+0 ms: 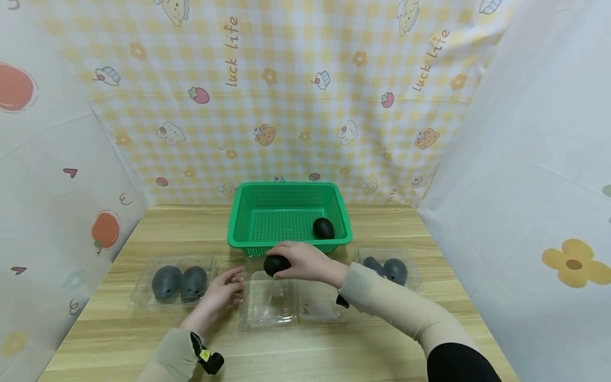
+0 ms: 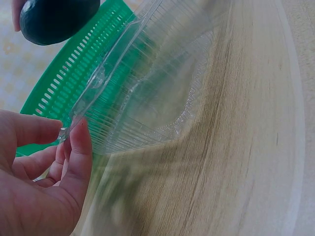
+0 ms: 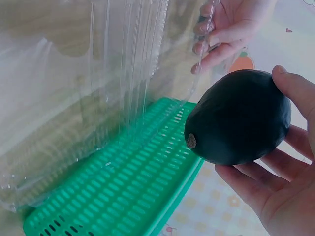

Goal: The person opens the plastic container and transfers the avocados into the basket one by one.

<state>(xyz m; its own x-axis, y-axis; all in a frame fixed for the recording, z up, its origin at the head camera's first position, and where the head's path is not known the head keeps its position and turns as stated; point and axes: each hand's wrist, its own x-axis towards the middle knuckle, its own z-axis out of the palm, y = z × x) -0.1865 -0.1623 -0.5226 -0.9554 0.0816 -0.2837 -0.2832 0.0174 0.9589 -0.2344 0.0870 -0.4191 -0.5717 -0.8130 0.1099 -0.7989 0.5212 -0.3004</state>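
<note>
Contents of the Bench (image 1: 267,361)

Right hand (image 1: 305,261): grips one dark rounded item (image 1: 277,265), at the far side of an open clear box (image 1: 269,305).
Left hand (image 1: 224,289): at that box's left edge.
Green basket (image 1: 277,217): behind; second dark item (image 1: 323,228) inside, front right corner.
Left box (image 1: 147,278), right box (image 1: 413,276): clear; two dark items visible in each.
Backdrop (image 1: 286,106): yellow-checked cloth lettered "luck life."

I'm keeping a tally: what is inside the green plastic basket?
One black, rounded fruit shows inside the green plastic basket, at its near right corner. The basket's near wall hides the fruit's underside and the floor strip just behind it.
</note>
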